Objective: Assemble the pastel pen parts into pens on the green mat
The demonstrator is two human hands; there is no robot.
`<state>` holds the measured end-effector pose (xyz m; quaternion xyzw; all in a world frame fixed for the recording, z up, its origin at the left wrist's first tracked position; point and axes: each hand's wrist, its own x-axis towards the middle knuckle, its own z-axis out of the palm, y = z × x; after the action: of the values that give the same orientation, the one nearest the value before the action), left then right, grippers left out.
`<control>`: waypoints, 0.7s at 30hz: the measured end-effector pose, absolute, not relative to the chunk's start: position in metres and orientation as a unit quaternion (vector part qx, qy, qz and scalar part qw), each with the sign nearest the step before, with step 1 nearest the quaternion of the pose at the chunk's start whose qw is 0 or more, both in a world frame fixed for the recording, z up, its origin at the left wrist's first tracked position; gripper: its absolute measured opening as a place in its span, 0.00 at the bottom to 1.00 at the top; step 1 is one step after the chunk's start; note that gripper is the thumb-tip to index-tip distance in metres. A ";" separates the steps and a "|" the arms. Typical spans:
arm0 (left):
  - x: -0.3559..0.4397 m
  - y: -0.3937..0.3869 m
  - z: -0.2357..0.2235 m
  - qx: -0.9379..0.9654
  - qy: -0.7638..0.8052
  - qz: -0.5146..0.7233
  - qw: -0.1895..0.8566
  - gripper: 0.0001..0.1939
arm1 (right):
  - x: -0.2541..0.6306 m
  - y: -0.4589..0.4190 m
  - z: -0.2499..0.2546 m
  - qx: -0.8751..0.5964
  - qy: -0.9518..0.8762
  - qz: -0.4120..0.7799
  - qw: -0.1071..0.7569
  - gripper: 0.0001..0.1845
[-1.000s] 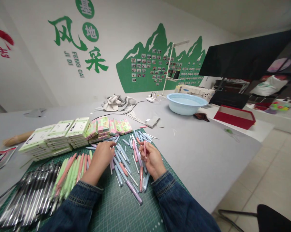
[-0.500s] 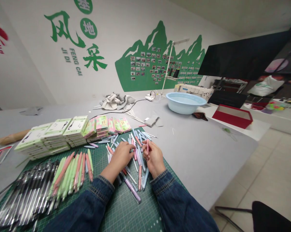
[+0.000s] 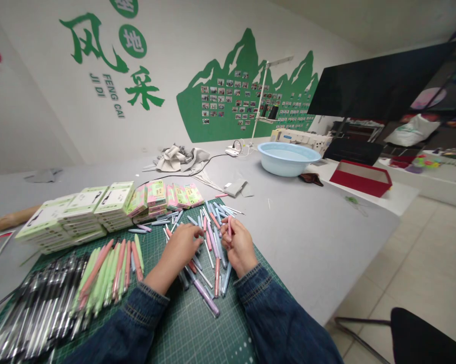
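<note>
My right hand [image 3: 240, 245] is closed around a short pink pen barrel [image 3: 230, 228], which points upward between thumb and fingers. To its left, my left hand [image 3: 183, 246] hovers low over a pile of loose pen parts, its fingers bent and slightly apart; nothing shows in them, though the fingertips are partly hidden. The pile mixes blue, purple, coral and white pieces. In front of the hands lies a purple pen [image 3: 207, 299], with a coral pen barrel [image 3: 217, 275] beside it. Everything rests on a green cutting mat [image 3: 190, 333].
Coral and green pens [image 3: 110, 273] lie left of my hands, beside many black and clear pens [image 3: 34, 308]. White-green boxes [image 3: 87, 202] and pink boxes [image 3: 156, 194] stand behind. Farther back are cloth scraps [image 3: 178, 157], a blue basin [image 3: 286, 162] and a red box [image 3: 360, 179].
My left hand has drawn slightly left and back over the pile. The right hand still holds the pink barrel. The whole view has shifted a little.
</note>
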<state>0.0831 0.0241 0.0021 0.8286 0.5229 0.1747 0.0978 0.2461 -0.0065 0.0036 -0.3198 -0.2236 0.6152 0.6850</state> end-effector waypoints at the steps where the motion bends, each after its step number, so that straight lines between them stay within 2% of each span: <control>1: 0.082 0.026 0.002 0.815 0.546 0.171 0.090 0.09 | 0.246 -0.007 0.004 -0.319 -0.228 0.617 0.683 0.11; 4: 0.083 0.034 0.001 0.789 0.586 0.177 0.059 0.12 | 0.245 -0.008 0.004 -0.322 -0.239 0.616 0.679 0.11; 7: 0.095 0.040 -0.002 0.807 0.557 0.189 0.042 0.14 | 0.244 -0.007 0.002 -0.327 -0.246 0.616 0.674 0.12; 13: 0.113 0.034 -0.008 0.821 0.542 0.177 0.028 0.11 | 0.245 -0.006 -0.001 -0.327 -0.246 0.617 0.672 0.12; 17: 0.105 0.026 -0.006 0.824 0.541 0.167 0.031 0.11 | 0.245 -0.007 0.001 -0.327 -0.252 0.623 0.665 0.12; 21: 0.078 0.029 0.002 0.808 0.561 0.179 0.025 0.15 | 0.245 -0.007 0.003 -0.329 -0.244 0.625 0.664 0.12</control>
<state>0.0776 0.0293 0.0021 0.8077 0.5613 0.1787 0.0254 0.2454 -0.0074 0.0030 -0.3286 -0.2442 0.6252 0.6645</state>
